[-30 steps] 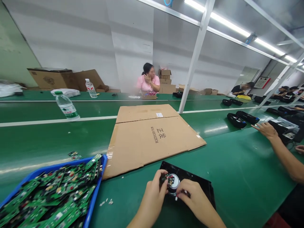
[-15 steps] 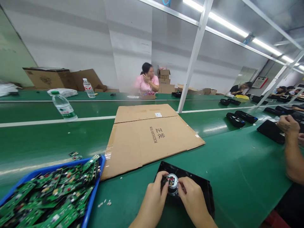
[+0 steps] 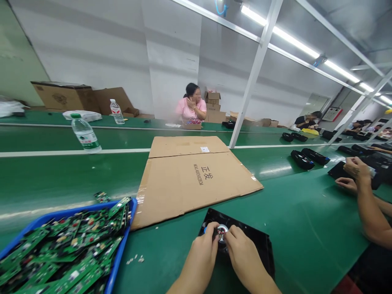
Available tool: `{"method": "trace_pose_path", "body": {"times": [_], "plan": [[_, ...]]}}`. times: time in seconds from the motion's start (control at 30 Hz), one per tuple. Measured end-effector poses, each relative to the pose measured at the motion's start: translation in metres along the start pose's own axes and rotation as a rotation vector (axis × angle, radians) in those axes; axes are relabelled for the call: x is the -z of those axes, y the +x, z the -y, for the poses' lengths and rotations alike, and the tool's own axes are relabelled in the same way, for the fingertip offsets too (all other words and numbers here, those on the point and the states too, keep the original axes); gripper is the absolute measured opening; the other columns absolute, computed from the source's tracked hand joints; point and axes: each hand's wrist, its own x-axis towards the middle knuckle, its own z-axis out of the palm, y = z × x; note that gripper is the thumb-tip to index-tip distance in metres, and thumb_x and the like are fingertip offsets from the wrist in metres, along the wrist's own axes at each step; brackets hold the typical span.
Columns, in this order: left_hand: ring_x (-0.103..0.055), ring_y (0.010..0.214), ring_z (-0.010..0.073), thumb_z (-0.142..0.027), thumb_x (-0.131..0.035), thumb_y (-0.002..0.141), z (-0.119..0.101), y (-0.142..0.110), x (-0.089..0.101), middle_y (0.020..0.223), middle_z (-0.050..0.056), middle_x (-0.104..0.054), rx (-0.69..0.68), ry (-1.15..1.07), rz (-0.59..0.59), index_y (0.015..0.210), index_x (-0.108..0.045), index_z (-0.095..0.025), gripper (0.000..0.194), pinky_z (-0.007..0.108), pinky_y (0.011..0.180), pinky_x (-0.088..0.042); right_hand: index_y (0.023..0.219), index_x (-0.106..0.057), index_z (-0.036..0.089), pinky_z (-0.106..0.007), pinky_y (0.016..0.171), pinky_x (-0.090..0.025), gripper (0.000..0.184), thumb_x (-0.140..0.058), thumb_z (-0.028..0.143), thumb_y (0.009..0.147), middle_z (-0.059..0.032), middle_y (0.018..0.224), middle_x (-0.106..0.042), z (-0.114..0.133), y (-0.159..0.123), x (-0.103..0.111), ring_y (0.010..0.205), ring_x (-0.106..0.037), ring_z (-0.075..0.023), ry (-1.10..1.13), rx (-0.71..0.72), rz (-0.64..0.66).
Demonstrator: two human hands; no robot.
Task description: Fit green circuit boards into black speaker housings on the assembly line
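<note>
A black plastic panel (image 3: 257, 241) lies on the green table in front of me. A small round silver part with a circuit board (image 3: 221, 232) sits on the panel's near left side. My left hand (image 3: 203, 255) and my right hand (image 3: 240, 251) are both closed around this round part, fingertips pinching it from either side. Most of the part is hidden by my fingers.
A blue bin (image 3: 130, 212) heaped with green circuit boards (image 3: 70, 253) stands at my left. A flattened cardboard sheet (image 3: 190, 175) lies beyond the panel. A water bottle (image 3: 85, 134) stands far left. A co-worker's hands (image 3: 355, 171) handle black parts at the right. A person sits across the line.
My two hands have closed in tighter over the round part, covering more of it. The co-worker's hand at the right has pulled a black part closer.
</note>
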Motion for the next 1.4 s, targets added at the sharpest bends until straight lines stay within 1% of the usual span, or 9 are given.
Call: {"method": "trace_pose_path", "body": {"times": [0.27,0.47,0.6,0.87,1.0,1.07,1.17,1.27,1.4], "plan": [[-0.074,0.083,0.0263,-0.021,-0.035,0.097,0.001,-0.001,-0.001,0.093,0.011,-0.079,0.017,0.021,0.006,0.119,-0.061,-0.021,0.034,0.030,0.073,-0.050,0.092,-0.062,0.020,-0.024,0.054,-0.034,0.021,-0.046,0.007,0.093,-0.0022,0.082,-0.059,-0.002,-0.001,-0.004,0.068,-0.057,-0.0145,-0.131,0.032,0.044],[-0.075,0.092,0.0283,-0.014,-0.038,0.096,-0.005,-0.002,0.001,0.102,0.012,-0.079,0.014,0.086,0.053,0.120,-0.062,-0.022,0.035,0.031,0.078,-0.050,0.085,-0.062,0.021,-0.028,0.049,-0.032,0.023,-0.047,0.004,0.088,-0.0044,0.075,-0.061,0.000,-0.001,-0.016,0.065,-0.058,-0.0174,-0.066,0.079,-0.118],[-0.074,0.093,0.0269,-0.013,-0.037,0.096,-0.005,-0.001,0.004,0.104,0.011,-0.078,0.008,0.053,0.082,0.120,-0.062,-0.021,0.035,0.031,0.080,-0.050,0.081,-0.065,0.022,-0.029,0.046,-0.031,0.030,-0.042,0.008,0.094,-0.0050,0.070,-0.063,0.003,0.004,-0.019,0.061,-0.060,-0.0150,-0.021,0.113,-0.124],[-0.070,0.083,0.0264,-0.016,-0.035,0.095,0.001,0.001,0.003,0.095,0.010,-0.076,-0.020,0.044,0.086,0.119,-0.058,-0.020,0.034,0.032,0.074,-0.046,0.084,-0.070,0.021,-0.027,0.048,-0.038,0.041,-0.034,0.014,0.101,-0.0066,0.074,-0.067,-0.004,0.016,0.010,0.066,-0.064,-0.0140,0.078,0.111,0.034],[-0.067,0.078,0.0245,-0.016,-0.035,0.093,0.000,0.000,0.006,0.088,0.008,-0.074,-0.048,0.041,0.082,0.115,-0.057,-0.021,0.032,0.029,0.069,-0.043,0.080,-0.067,0.023,-0.026,0.055,-0.044,0.034,-0.041,0.018,0.101,-0.0038,0.074,-0.067,-0.014,0.018,0.015,0.069,-0.066,-0.0151,0.140,0.046,0.116],[-0.066,0.074,0.0229,-0.016,-0.035,0.093,0.000,-0.001,0.008,0.083,0.005,-0.073,-0.076,0.012,0.100,0.114,-0.056,-0.022,0.030,0.028,0.066,-0.042,0.094,-0.069,0.024,-0.027,0.059,-0.048,0.023,-0.048,0.015,0.097,-0.0032,0.082,-0.070,-0.017,0.018,0.015,0.074,-0.068,-0.0180,0.166,0.004,0.133],[-0.065,0.072,0.0206,-0.018,-0.036,0.094,0.002,-0.001,0.008,0.082,0.003,-0.072,-0.125,-0.058,0.133,0.112,-0.056,-0.023,0.028,0.026,0.066,-0.043,0.115,-0.067,0.023,-0.027,0.068,-0.051,0.031,-0.054,0.009,0.091,-0.0026,0.097,-0.072,-0.019,0.019,0.019,0.084,-0.069,-0.0199,0.216,-0.021,0.206],[-0.066,0.076,0.0196,-0.019,-0.037,0.094,0.005,0.000,0.005,0.087,0.003,-0.073,-0.150,-0.123,0.137,0.112,-0.056,-0.024,0.027,0.025,0.070,-0.046,0.105,-0.070,0.021,-0.025,0.069,-0.047,0.026,-0.056,0.005,0.090,-0.0012,0.091,-0.069,-0.018,0.020,0.024,0.082,-0.067,-0.0189,0.229,-0.027,0.306],[-0.065,0.072,0.0191,-0.023,-0.037,0.096,0.009,0.002,0.001,0.082,0.002,-0.070,-0.159,-0.148,0.106,0.109,-0.058,-0.024,0.024,0.025,0.067,-0.048,0.100,-0.069,0.018,-0.025,0.069,-0.043,0.025,-0.056,0.000,0.087,-0.0035,0.089,-0.067,-0.014,0.019,0.023,0.081,-0.065,-0.0210,0.220,-0.044,0.336]]}}
